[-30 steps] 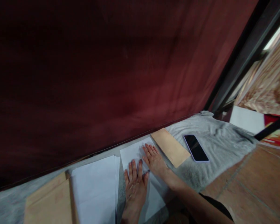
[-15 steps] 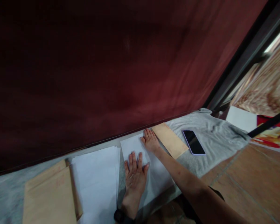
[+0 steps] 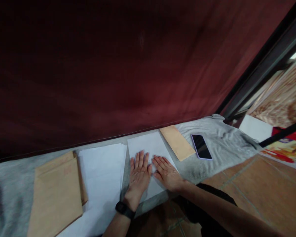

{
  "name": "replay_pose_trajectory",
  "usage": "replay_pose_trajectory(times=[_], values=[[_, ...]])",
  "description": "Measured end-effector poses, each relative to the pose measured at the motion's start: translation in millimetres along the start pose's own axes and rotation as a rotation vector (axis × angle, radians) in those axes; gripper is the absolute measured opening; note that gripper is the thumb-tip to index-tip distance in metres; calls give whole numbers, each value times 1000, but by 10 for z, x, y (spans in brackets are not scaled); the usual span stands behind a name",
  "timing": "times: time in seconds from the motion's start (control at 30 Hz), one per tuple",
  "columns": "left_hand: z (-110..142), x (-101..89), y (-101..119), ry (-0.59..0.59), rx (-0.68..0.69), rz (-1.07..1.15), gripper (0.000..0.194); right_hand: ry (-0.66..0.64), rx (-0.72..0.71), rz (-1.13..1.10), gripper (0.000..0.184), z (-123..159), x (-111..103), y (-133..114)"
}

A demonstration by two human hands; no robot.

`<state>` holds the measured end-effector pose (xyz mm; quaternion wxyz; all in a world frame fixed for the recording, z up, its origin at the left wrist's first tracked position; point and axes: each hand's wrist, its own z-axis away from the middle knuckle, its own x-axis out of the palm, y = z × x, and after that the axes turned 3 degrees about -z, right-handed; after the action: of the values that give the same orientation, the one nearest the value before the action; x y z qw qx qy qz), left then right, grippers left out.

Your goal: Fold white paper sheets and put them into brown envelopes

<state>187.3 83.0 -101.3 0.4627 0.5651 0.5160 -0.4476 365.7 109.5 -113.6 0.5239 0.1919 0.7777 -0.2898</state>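
Head view, with the white sheet (image 3: 148, 141) as landmark: spread flat on the grey cloth (image 3: 227, 138), in front of a dark red panel (image 3: 128, 82). Across the left part of the white sheet, note the left hand (image 3: 139, 174), palm down, with fingers straight and slightly apart, thumb out to the side, and a black wristband (image 3: 125, 210) behind. Across the right part, note the right hand (image 3: 167, 174), likewise palm down, with fingers extended and closer together, thumb apart; without anything clamped in either. Just left of the white sheet, compare the stack of white paper (image 3: 102, 174); farther left, apparently overlapping that stack, the brown envelopes (image 3: 56, 191). Just right of the white sheet, find the narrow brown paper piece (image 3: 177, 142); farther right, the phone (image 3: 201, 146), dark screen up. Step in hand, to judge by the flat palms: pressing or smoothing the white sheet against the cloth. Called for in the next move, by the same judgement: even pressure, or a clean lift without dragging the white sheet askew. Impossible to tell from this angle: whether single or layered, and how firmly pressed.
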Motion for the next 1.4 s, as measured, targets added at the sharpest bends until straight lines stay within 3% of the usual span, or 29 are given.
replay_pose_trajectory(times=[0.33,0.73,1.07,1.27,1.4], values=[[211,-72,-145,74,140,-18,55,7,-31,32,58,186,-188,254],[464,-334,-121,-56,471,52,61,-81,-53,-27,54,366,-372,501],[502,-526,-28,-220,463,158,75,-151,-161,-127,62,390,-429,416],[523,-582,9,-244,472,235,72,-277,-231,-137,79,438,-508,407],[553,-577,42,-245,463,236,70,-287,-224,-145,84,459,-513,403]])
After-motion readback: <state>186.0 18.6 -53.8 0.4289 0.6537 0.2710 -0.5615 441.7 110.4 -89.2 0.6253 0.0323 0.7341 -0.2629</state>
